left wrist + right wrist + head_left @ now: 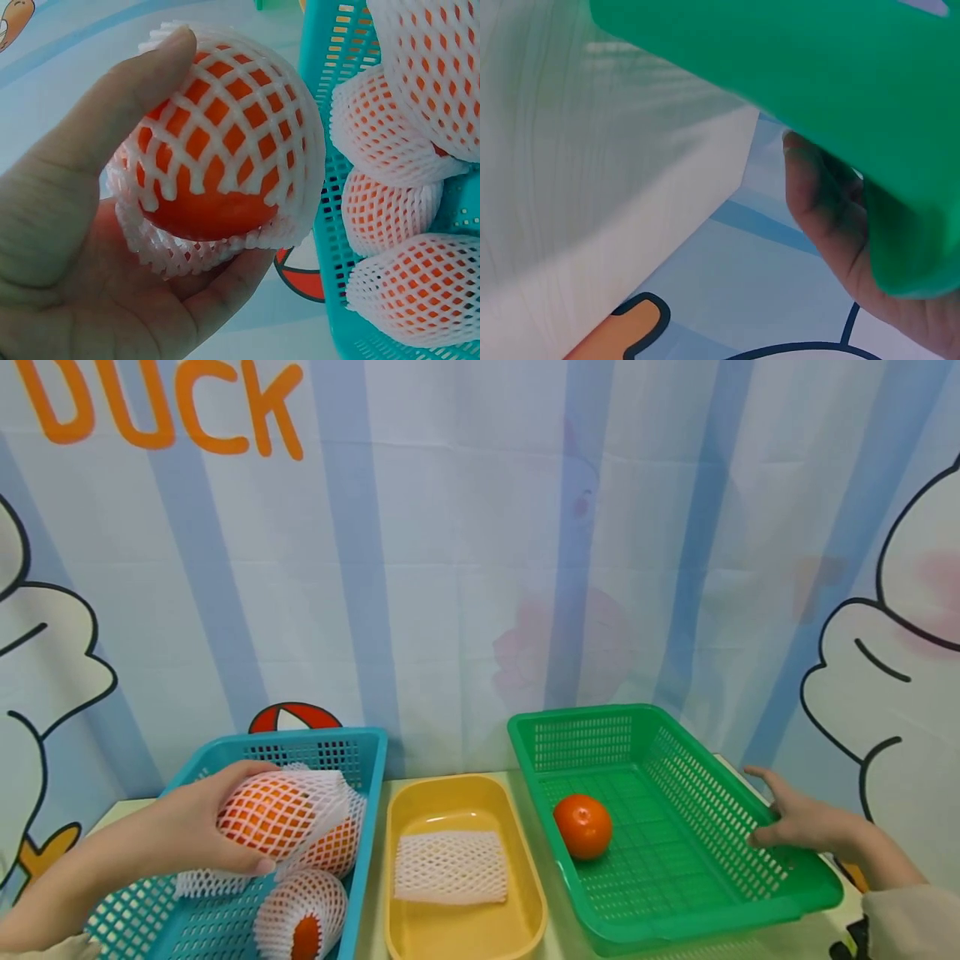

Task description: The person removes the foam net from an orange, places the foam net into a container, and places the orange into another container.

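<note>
My left hand point(198, 818) grips a tomato point(266, 814) wrapped in a white foam net, held over the blue basket point(300, 737). In the left wrist view the thumb lies across the net point(255, 135), and bare orange-red skin shows below its edge. More netted tomatoes point(302, 914) lie in that basket. On the right, my right hand point(806, 822) holds the side rim of the green basket point(660, 860), thumb over the inside. Its fingers point(810, 195) curl up beneath the rim outside. One bare tomato point(582, 827) sits in the green basket by its left wall.
Between the baskets stands a yellow tray point(465, 935) with an empty foam net point(450, 868) lying flat in it. A printed curtain point(457, 568) hangs behind the pale table point(592, 195). The table's edge runs close by the right hand.
</note>
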`<action>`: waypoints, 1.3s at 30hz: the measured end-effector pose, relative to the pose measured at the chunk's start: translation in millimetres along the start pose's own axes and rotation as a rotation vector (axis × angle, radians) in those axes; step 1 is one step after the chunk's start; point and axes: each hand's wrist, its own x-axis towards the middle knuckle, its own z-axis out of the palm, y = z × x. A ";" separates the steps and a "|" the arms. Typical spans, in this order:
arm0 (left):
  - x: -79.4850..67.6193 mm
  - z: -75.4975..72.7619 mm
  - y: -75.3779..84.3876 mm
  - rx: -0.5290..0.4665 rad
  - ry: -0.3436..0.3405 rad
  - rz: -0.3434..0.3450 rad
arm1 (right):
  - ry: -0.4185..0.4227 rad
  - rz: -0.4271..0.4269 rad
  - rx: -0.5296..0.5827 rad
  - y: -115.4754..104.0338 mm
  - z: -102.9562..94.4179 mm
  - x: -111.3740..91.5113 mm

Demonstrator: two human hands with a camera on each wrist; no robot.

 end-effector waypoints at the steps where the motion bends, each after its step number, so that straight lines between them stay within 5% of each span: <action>1: 0.7 0.1 0.8 -0.007 -0.002 -0.001 | 0.002 -0.001 -0.008 -1.1 -0.7 -1.1; 18: 6.5 2.2 11.7 -0.026 -0.029 0.022 | 0.114 -0.064 -0.092 -12.5 -11.7 -11.6; 39: 10.1 4.5 25.0 -0.021 -0.030 0.016 | 0.128 -0.131 -0.085 -39.9 -11.7 -13.4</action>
